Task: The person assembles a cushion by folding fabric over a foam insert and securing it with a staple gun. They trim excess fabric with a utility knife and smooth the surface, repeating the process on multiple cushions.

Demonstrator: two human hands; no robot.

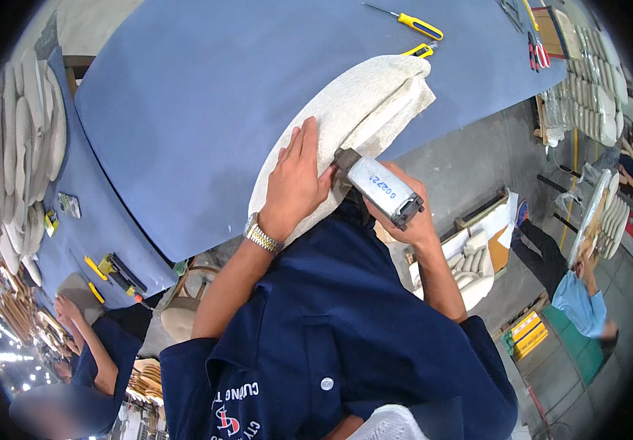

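Left hand [296, 180] laid flat, fingers extended, on a pale cushion [338, 103] at the near edge of a blue table [184, 110], right hand [407, 202] clasped around a silver staple gun [381, 187].

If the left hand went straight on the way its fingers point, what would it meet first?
The left hand rests on the pale cushion, so first more of that cushion's surface, then apparently the blue tabletop past its edge; depth is unclear.

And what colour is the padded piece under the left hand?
The padded piece is off-white, best seen in the head view.
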